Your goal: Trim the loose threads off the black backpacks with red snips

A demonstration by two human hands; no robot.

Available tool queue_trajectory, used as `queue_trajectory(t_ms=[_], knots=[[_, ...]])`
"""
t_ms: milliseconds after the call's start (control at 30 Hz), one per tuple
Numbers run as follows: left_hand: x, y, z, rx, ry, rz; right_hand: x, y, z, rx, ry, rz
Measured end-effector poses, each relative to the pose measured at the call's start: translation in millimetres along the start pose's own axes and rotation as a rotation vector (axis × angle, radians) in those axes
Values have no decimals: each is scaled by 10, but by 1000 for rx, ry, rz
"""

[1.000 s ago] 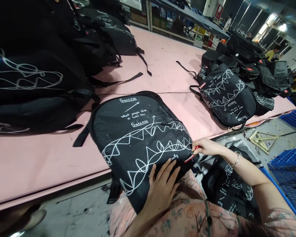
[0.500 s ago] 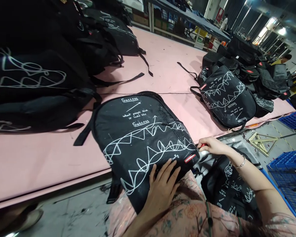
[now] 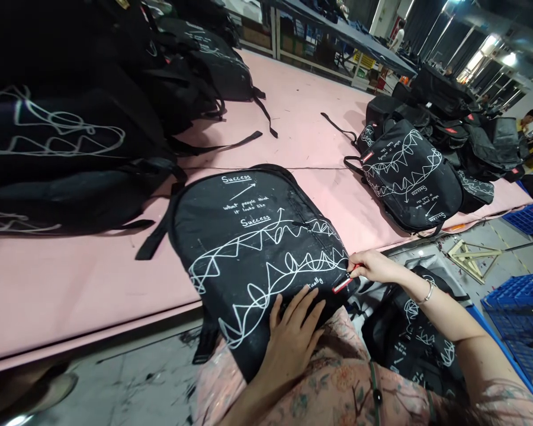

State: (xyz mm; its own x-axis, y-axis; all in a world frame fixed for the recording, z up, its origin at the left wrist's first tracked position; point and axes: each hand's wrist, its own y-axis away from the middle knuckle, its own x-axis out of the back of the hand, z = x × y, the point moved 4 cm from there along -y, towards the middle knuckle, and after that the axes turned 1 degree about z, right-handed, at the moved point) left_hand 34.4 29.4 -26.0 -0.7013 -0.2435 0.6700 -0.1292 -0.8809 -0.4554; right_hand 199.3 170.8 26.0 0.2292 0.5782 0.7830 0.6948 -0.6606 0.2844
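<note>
A black backpack (image 3: pixel 231 248) printed with white scribbles and the word "Success" lies face up at the near edge of the pink table, its lower end overhanging toward my lap. My left hand (image 3: pixel 293 331) rests flat on its front with the fingers spread. At the bag's right lower corner, my right hand (image 3: pixel 371 266) is closed around small red-handled thread snips (image 3: pixel 356 270), mostly hidden by the fingers. The tip of the snips is at the bag's edge, close to a red-and-white label (image 3: pixel 342 285).
More black backpacks (image 3: pixel 71 124) are piled on the left of the pink table (image 3: pixel 293 142). Another printed backpack (image 3: pixel 413 177) and a heap of black bags (image 3: pixel 462 127) lie to the right. Below right are a printed bag (image 3: pixel 417 337) and blue crates (image 3: pixel 519 307).
My right hand has moved slightly left with the snips, onto the edge of the backpack near the label. My left hand stays in place on the bag.
</note>
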Motion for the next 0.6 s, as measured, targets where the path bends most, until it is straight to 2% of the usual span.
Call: queue_trajectory(t_ms=[333,600], knots=[[-4,2,-3,9,40,26,-33,8,12,4,3,14],[34,-24,31,-57,-83,5,-50,10,18,16,-1,59]])
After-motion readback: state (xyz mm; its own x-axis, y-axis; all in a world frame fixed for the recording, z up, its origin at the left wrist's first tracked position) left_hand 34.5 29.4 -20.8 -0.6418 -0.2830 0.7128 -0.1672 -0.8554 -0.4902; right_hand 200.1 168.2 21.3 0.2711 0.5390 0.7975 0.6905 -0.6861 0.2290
